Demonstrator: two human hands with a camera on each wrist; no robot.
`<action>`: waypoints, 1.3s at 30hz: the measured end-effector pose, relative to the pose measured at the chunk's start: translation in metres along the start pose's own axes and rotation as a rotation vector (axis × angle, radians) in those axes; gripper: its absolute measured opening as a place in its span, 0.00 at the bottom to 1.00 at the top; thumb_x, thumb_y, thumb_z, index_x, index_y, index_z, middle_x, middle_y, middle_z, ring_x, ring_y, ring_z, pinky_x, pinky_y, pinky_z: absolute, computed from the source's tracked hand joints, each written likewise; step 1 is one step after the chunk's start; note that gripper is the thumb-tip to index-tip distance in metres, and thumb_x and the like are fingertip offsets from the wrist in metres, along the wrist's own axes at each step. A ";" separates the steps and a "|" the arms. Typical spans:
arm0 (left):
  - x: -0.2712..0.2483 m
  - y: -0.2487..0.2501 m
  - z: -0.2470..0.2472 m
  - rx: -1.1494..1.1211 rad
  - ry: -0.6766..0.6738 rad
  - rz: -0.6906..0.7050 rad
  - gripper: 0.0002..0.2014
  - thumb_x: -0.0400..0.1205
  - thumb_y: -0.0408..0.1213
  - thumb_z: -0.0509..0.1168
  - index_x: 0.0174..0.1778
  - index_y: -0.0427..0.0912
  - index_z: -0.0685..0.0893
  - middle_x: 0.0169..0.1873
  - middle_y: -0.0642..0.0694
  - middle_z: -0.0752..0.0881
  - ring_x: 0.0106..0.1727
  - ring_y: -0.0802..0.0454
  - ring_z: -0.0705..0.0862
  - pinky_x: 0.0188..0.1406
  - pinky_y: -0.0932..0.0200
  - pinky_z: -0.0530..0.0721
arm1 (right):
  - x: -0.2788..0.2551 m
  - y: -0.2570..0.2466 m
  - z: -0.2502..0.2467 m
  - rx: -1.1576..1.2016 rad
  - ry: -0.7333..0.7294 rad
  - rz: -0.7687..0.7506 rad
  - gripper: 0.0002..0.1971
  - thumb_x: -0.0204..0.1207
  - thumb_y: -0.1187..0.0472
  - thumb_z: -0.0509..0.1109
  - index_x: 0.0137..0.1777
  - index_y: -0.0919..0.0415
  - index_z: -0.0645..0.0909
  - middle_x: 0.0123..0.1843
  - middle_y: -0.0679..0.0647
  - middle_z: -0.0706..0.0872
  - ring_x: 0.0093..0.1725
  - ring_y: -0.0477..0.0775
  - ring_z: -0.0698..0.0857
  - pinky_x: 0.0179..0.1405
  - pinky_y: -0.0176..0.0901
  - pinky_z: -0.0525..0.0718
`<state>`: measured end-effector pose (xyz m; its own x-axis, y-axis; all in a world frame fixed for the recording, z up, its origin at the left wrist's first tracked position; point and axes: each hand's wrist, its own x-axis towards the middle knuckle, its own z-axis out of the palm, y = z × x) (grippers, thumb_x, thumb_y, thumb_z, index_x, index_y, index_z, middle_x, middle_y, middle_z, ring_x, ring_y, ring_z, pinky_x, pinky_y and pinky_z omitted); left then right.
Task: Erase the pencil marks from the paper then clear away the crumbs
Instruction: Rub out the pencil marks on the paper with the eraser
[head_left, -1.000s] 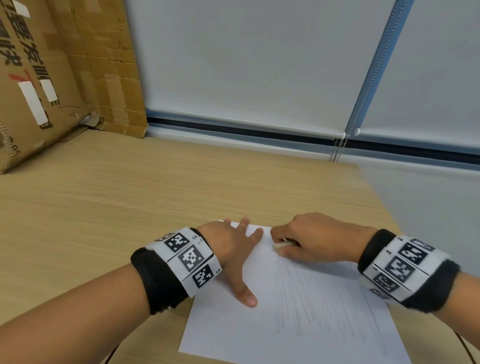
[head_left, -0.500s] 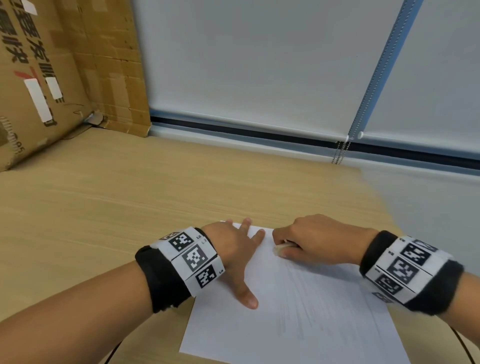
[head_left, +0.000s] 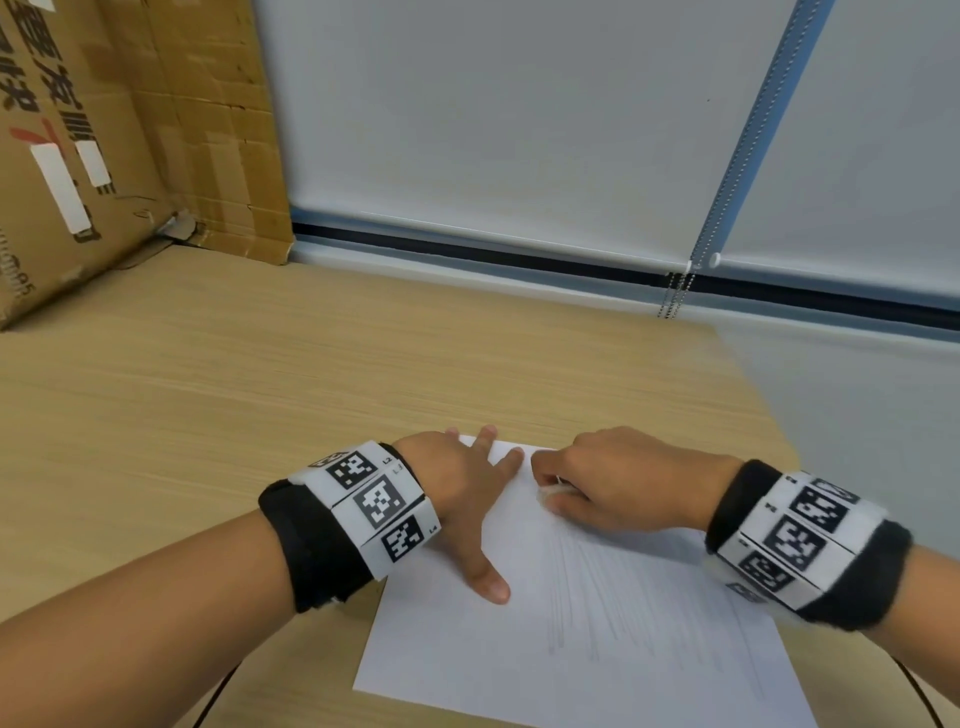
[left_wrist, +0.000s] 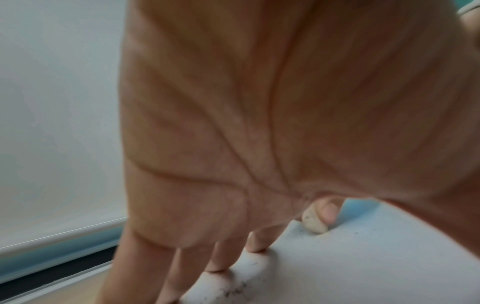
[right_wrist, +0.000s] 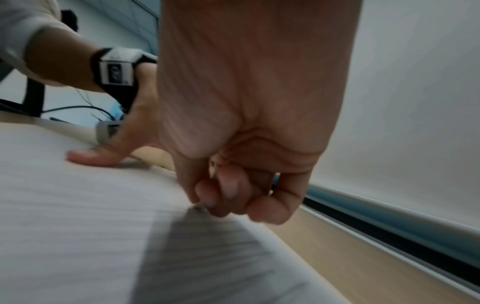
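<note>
A white sheet of paper (head_left: 597, 649) lies on the wooden table near its front right, with faint grey pencil lines (head_left: 613, 608) running down its middle. My left hand (head_left: 467, 499) lies flat and open on the sheet's far left corner, fingers spread, thumb pointing toward me. My right hand (head_left: 613, 483) pinches a small whitish eraser (head_left: 550, 493) and presses it on the paper near the far edge. In the left wrist view the eraser (left_wrist: 314, 223) shows under a fingertip, with dark crumbs (left_wrist: 239, 290) scattered on the sheet (left_wrist: 376, 257). In the right wrist view my curled fingers (right_wrist: 233, 195) hide the eraser.
A large cardboard box (head_left: 104, 145) stands at the table's far left. A roller blind (head_left: 519, 130) with a bead chain (head_left: 675, 296) hangs behind the table. The table's right edge (head_left: 753, 395) runs close to my right wrist. A black cable (head_left: 218, 696) trails under my left forearm.
My right hand with the eraser has shifted slightly across the paper's far edge in small strokes. The left hand stays pressed on the sheet.
</note>
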<state>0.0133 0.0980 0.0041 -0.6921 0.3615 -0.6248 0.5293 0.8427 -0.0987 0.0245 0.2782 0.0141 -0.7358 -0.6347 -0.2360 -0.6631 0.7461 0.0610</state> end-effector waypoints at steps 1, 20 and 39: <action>0.000 0.000 0.000 0.008 0.001 -0.001 0.69 0.64 0.73 0.72 0.82 0.56 0.25 0.83 0.48 0.27 0.86 0.35 0.38 0.81 0.36 0.56 | -0.003 -0.004 0.002 0.006 -0.019 -0.034 0.08 0.84 0.51 0.57 0.47 0.53 0.71 0.30 0.45 0.74 0.29 0.48 0.73 0.29 0.42 0.68; -0.001 0.002 0.000 0.018 0.009 -0.014 0.69 0.64 0.73 0.72 0.82 0.56 0.26 0.83 0.49 0.27 0.86 0.37 0.38 0.81 0.38 0.57 | -0.007 -0.003 0.001 0.083 -0.077 0.005 0.08 0.81 0.54 0.61 0.42 0.56 0.71 0.31 0.46 0.74 0.28 0.47 0.70 0.26 0.43 0.66; 0.002 0.004 -0.001 0.030 -0.010 -0.031 0.69 0.64 0.73 0.72 0.82 0.55 0.25 0.83 0.48 0.27 0.86 0.35 0.39 0.81 0.38 0.57 | -0.011 -0.020 -0.001 0.383 -0.222 -0.098 0.08 0.79 0.56 0.69 0.40 0.56 0.74 0.28 0.45 0.75 0.25 0.44 0.71 0.27 0.33 0.70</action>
<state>0.0133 0.1023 0.0031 -0.7036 0.3308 -0.6289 0.5218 0.8413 -0.1413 0.0456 0.2702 0.0167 -0.5975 -0.6784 -0.4275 -0.5985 0.7321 -0.3252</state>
